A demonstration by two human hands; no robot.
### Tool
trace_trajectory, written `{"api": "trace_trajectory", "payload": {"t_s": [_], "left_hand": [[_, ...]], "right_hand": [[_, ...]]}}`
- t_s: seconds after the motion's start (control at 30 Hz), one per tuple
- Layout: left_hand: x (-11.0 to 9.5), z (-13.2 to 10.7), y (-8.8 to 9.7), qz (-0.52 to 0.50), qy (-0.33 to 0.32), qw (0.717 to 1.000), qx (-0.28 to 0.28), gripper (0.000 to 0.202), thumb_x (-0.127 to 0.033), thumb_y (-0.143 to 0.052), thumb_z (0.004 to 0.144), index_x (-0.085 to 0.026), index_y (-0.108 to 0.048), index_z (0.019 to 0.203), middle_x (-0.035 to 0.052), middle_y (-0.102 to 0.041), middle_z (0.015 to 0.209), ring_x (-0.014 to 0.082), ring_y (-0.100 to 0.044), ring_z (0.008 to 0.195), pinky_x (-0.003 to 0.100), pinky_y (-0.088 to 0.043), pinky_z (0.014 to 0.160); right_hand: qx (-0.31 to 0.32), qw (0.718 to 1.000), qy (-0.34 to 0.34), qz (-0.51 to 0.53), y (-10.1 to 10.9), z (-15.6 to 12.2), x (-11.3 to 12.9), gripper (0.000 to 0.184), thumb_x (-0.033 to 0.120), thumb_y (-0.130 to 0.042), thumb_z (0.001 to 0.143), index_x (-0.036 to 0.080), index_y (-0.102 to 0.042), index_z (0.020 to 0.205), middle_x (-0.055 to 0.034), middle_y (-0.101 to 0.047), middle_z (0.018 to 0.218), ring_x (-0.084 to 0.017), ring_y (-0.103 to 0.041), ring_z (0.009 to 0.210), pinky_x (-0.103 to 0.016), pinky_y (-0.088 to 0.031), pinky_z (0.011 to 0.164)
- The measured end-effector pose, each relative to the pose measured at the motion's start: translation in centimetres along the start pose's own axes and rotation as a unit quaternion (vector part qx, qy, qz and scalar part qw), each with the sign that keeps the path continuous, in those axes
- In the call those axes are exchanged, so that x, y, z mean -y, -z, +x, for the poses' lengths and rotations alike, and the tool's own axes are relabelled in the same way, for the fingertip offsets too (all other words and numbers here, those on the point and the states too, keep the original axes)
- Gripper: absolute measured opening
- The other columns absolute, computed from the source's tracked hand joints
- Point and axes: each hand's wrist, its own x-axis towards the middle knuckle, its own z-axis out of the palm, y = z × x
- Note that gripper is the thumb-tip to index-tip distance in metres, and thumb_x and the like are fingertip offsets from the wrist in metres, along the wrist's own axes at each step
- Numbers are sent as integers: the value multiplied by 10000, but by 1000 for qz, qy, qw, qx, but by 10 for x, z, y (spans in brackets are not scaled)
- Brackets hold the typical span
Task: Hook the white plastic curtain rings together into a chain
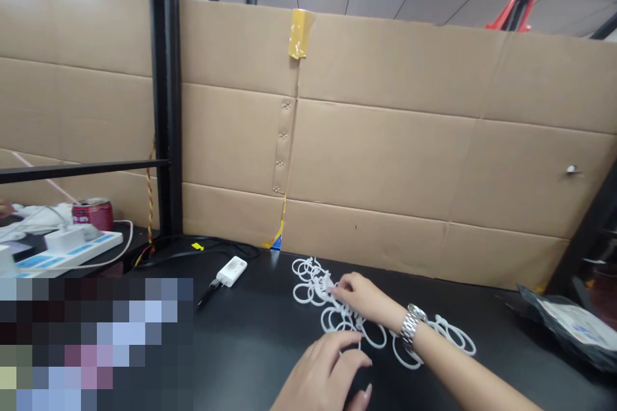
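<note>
Several white plastic-looking rings [303, 294] lie bunched on the black table, with small knobby parts where they join. My right hand [359, 295], a metal watch [412, 327] on its wrist, reaches across them. Its fingers are bent together at the far part of the bunch, pinching a white ring there; the exact grip is partly hidden. Nearer to me, my left hand [322, 372] hovers at the near edge of the bunch, fingers curved and apart, with nothing visible in it. More white rings [457, 334] lie beyond my right wrist, some covered by the forearm.
A white plug-like device [232, 271] with a black lead lies left of the rings. At the left are a power strip [91, 250] and a red can [99, 213]. A dark plastic bag [563, 327] lies at right. Cardboard [385, 154] walls the back beside a black post [166, 109].
</note>
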Motion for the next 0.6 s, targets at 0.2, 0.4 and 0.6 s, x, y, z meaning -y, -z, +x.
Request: {"api": "trace_trajectory", "payload": {"t_s": [0.2,0.4,0.6], "left_hand": [[-1,4,13,-6,7,998,-67,404,-79,-520,787,-207,-471,1166,113,-636,1183,235,-642,1062,361,-573,845],[6,2,21,4,49,997,-67,422,-42,-510,806,-209,-462,1190,120,-595,1239,225,-595,1144,364,-540,914],[12,-4,8,9,46,998,-41,428,-65,-554,793,-233,-494,1182,97,-616,1225,223,-615,1121,348,-549,901]], "right_hand": [[3,999,31,43,14,-42,19,190,338,-536,901,177,-633,875,-14,-555,847,-139,-565,727,-261,-465,678],[16,999,32,19,20,-89,-6,105,195,-673,766,219,-578,805,2,-544,866,-196,-539,829,-329,-421,759],[10,998,53,15,14,-103,-19,198,65,-627,742,234,-554,815,20,-525,909,-168,-538,873,-280,-422,792]]}}
